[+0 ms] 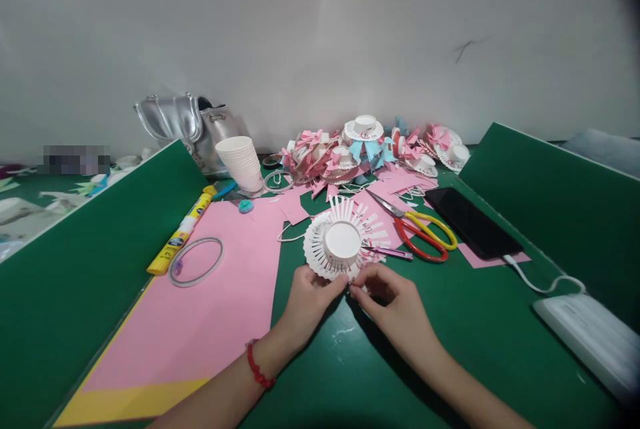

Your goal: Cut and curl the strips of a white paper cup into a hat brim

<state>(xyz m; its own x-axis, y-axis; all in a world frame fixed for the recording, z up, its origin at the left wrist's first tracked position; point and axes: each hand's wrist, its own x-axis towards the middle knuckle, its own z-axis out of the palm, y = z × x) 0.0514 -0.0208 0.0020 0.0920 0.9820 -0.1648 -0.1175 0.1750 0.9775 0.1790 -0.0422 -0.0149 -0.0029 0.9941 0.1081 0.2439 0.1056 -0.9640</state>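
A white paper cup, its wall cut into strips that fan out around the base, is between my hands. My left hand is closed on its near left rim, thumb on top. At the near edge, my right hand pinches the strips with thumb and fingertips; exactly which strips is hidden. Part of the fan at the left has its strip ends folded into a scalloped rim, while the far and right strips stand out straight. Just right of the cup lie a pink pen-like tool and scissors with red and yellow handles.
Pink paper sheets, a tape roll and a yellow glue tube lie at left. Behind stand stacked paper cups, a silver bag and piled paper hats. A phone and white box are right; green panels flank.
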